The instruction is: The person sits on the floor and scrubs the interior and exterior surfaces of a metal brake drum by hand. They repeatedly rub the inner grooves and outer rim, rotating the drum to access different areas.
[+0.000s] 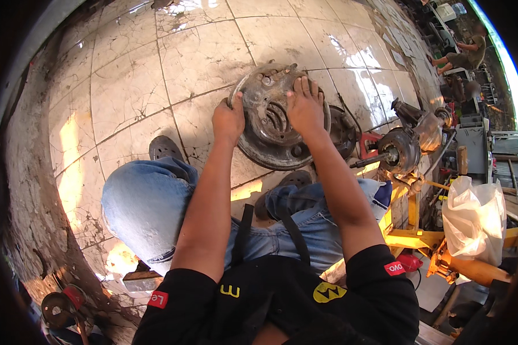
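Observation:
A round, greasy metal brake backing plate (pixel 264 148) lies in front of my knees, with a coil spring (pixel 277 117) showing through its central opening. My left hand (pixel 230 119) is closed on its left rim, thumb on top and the other fingers mostly hidden below. Across the upper right of the plate's face, my right hand (pixel 306 109) rests with fingers stretched and thumb apart. Partly under the plate's right side is a second dark round part (pixel 344 133); a thin cable (pixel 351 109) curves beside it.
To the right stands an axle-like assembly with a hub (pixel 398 150), near a red part (pixel 369 144). Beyond are a yellow metal frame (pixel 417 238) and a white plastic bag (pixel 474 218). Cracked tiles (pixel 201 54) cover the floor. Another person (pixel 468 53) sits far right.

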Action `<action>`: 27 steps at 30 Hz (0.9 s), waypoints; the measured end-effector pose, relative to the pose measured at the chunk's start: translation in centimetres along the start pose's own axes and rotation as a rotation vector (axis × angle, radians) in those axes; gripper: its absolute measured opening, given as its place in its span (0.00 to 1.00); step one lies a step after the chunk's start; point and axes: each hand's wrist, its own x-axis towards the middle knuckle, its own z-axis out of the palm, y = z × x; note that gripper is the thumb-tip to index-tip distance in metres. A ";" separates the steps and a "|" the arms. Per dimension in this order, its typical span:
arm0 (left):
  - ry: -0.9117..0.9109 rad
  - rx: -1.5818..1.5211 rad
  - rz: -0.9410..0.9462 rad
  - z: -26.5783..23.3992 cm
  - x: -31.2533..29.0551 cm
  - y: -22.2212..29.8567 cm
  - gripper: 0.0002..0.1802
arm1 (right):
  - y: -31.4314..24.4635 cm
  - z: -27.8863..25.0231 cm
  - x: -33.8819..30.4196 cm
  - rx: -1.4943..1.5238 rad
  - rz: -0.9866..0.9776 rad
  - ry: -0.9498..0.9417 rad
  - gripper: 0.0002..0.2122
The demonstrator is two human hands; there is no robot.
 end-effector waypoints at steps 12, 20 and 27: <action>0.000 -0.001 -0.016 0.3 0.5 -0.3 0.35 | -0.1 0.2 0.9 0.038 0.001 0.016 0.25; 0.003 0.020 -0.024 0.1 0.6 -0.3 0.36 | 0.6 -1.8 -0.6 0.266 -0.120 0.028 0.23; 0.010 0.032 0.001 0.0 0.4 -0.2 0.35 | 2.4 -5.3 0.8 0.222 -0.076 0.282 0.22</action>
